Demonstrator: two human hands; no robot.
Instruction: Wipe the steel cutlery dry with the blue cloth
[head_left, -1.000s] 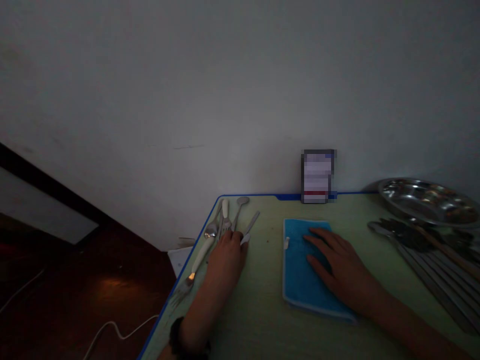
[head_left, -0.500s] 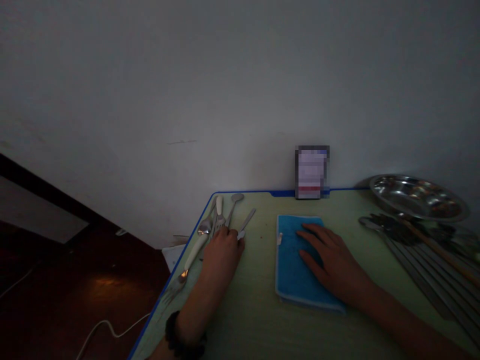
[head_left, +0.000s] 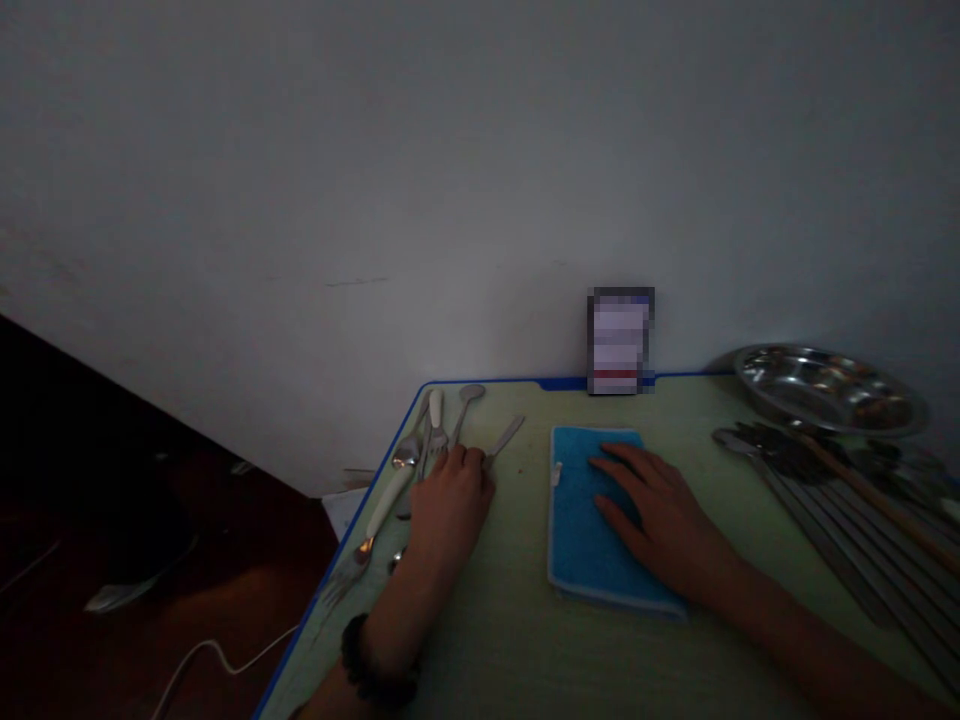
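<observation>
My left hand (head_left: 454, 505) is closed, fingers curled down at the table, around a piece of metal cutlery whose flat handle (head_left: 508, 437) sticks out at the upper right. A shiny rounded end (head_left: 397, 560) shows at the left of the wrist, roughly in line with that handle; the hand hides whether they are one piece. Beside this hand lie a white-handled fork (head_left: 437, 415), a spoon (head_left: 407, 450), another spoon (head_left: 471, 393) and a second white-handled fork (head_left: 352, 575). My right hand (head_left: 660, 505) rests with fingers spread on a folded blue cloth (head_left: 581, 540).
An oval metal bowl (head_left: 832, 390) stands at the back right. Before it lie several long-handled kitchen utensils (head_left: 817, 500). A phone-like device (head_left: 619, 340), its screen blurred out, leans on the wall. The table's blue edge (head_left: 330, 570) runs along the left; a white cable (head_left: 214, 645) lies below.
The handle in my left hand has shifted slightly to the right, and a shiny rounded end now shows by the wrist. My right hand stays on the cloth. The view has shifted slightly.
</observation>
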